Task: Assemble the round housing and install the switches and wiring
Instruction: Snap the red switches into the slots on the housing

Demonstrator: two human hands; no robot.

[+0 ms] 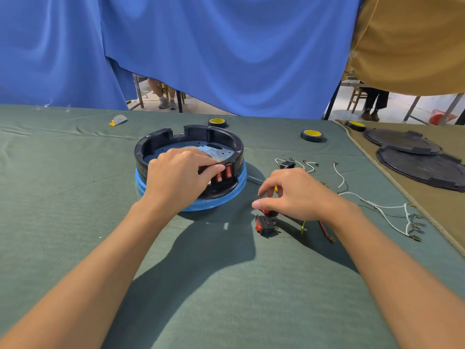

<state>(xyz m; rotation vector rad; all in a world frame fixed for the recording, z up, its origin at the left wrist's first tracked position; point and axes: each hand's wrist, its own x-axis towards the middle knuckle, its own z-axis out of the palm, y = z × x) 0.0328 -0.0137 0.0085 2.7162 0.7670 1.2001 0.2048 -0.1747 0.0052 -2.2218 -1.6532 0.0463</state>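
Round housing (214, 132), a black ring on a blue base (239, 183), sits on the green cloth (75, 197) under the left hand (176, 180). That hand reaches over the near wall with its fingers curled and grips the wall, its thumb tip pressed just beside two red switches (224, 173) set upright in it. The right hand (299, 195) hovers low over the cloth to the right of the housing, fingers arched downward and thumb stretched out; whether it has hold of anything cannot be told. A grey shaft (254, 178) pokes out from under its fingers toward the housing. Just below its thumb lies a loose switch (265, 224), black with a red rocker. Near the wrist lie a red wire (324, 230) and a greenish wire (303, 225). White wires (382, 205) with metal ends trail off to the right of the hand. Beyond both hands lie three tape rolls (312, 134), and far right two black lids (422, 167) overlap on tan cloth.
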